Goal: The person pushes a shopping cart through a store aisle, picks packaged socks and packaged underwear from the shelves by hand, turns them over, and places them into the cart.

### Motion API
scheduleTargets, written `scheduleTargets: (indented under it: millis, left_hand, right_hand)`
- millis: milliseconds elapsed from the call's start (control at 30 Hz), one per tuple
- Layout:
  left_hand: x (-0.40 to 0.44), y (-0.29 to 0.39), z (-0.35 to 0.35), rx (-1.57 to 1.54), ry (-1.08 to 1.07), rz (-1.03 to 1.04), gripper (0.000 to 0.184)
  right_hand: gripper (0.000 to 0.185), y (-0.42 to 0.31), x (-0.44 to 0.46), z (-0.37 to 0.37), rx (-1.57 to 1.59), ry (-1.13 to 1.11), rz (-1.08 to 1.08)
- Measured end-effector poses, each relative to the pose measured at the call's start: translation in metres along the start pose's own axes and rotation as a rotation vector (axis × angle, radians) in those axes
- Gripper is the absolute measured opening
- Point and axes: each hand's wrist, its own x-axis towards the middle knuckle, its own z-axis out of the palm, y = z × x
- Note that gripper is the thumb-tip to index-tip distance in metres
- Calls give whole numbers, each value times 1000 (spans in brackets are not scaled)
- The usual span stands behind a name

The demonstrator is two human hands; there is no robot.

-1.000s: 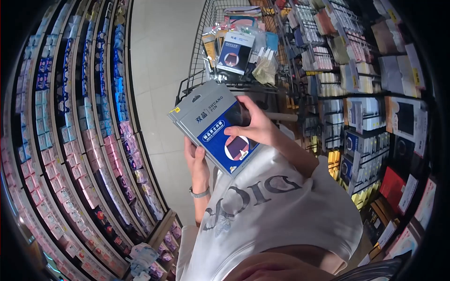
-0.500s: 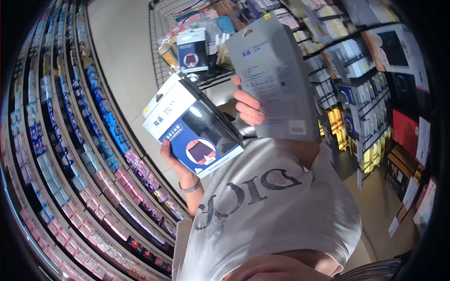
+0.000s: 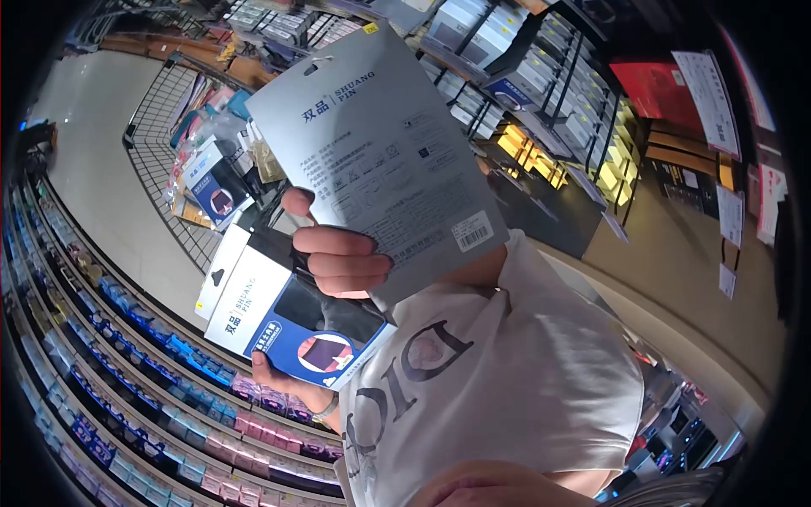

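My left hand (image 3: 283,378), with a band at the wrist, is closed on the lower edge of a white and blue underwear box (image 3: 291,314). Its dark window and a round picture of dark boxer briefs face up. My right hand (image 3: 338,249) grips the left edge of a second underwear box (image 3: 397,152), its fingers wrapped over the grey printed back. A yellow size sticker sits at its top corner and a barcode near the bottom. This second box is held closer to me and overlaps the upper right part of the first.
A wire shopping cart (image 3: 156,127) stands ahead on the left, holding a similar underwear box (image 3: 213,186) among bags and other goods. Shelves of small packages (image 3: 203,414) curve along the left. Racks of boxes (image 3: 549,76) and price cards (image 3: 710,101) are on the right.
The view has swung right, so the cart and shelves sit further left. My right hand has brought the grey-backed box nearer and leftward, over part of the other box. Both hands keep their hold.
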Motion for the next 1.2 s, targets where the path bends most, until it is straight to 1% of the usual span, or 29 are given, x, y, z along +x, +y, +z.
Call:
scheduleTargets:
  millis: [33,67,100,133,167,267,367,433,500,567,600,633,700,800,833,900,933,1000,1100,1200]
  left_hand:
    - [-4,-22,-19,74,-84,242,61]
    - [-5,-17,-14,129,-99,295,59]
    - [-6,-13,-9,182,-111,349,58]
    - [-8,-9,-4,234,-120,403,57]
    - [-11,-1,10,267,-49,406,40]
    - [-12,-5,8,297,-8,481,40]
    - [-14,-4,7,307,-21,467,40]
    - [-11,-6,4,214,-37,408,40]
    - [-10,-3,6,240,-74,404,40]
    - [-8,4,12,334,-141,460,42]
    - [-6,4,11,354,-178,491,46]
    - [0,-2,1,321,-223,527,58]
    - [4,-5,-5,291,-257,544,71]
    - [5,-1,-5,341,-228,533,67]
    - [7,0,-5,382,-221,562,65]
    - [8,-4,-10,365,-192,516,62]
    - [7,-10,-21,311,-173,437,61]
    - [11,-18,-33,310,-185,428,61]
    - [9,-23,-42,306,-193,411,62]
    - [10,-7,-26,300,-199,396,62]
  right_hand:
    - [56,1,-2,-1,6,-14,-3]
    - [59,0,-3,-2,16,-25,-5]
    - [67,-2,-2,-10,17,-114,13]
    - [66,-3,-3,-15,28,-134,18]
    - [65,-3,-3,-16,27,-145,21]
    - [63,-3,-3,-18,32,-148,20]
    - [61,-3,-4,-18,28,-132,14]
    - [60,-6,-3,-19,22,-125,13]
    - [58,-7,-2,-18,11,-124,12]
    - [57,-8,-2,-19,2,-115,10]
    - [56,-8,-1,-19,-1,-114,8]
    - [55,-7,-1,-18,-4,-109,6]
    - [54,-8,-1,-17,-12,-97,-3]
    - [52,-5,1,-22,-8,-100,-7]
    - [58,-5,1,-26,-4,-123,0]
    - [72,-3,1,-34,5,-171,12]
    - [70,-1,0,-36,6,-175,4]
    - [68,4,-1,-41,12,-183,-12]
    - [66,12,7,-61,13,-334,-35]
    - [64,19,18,-75,2,-461,-41]
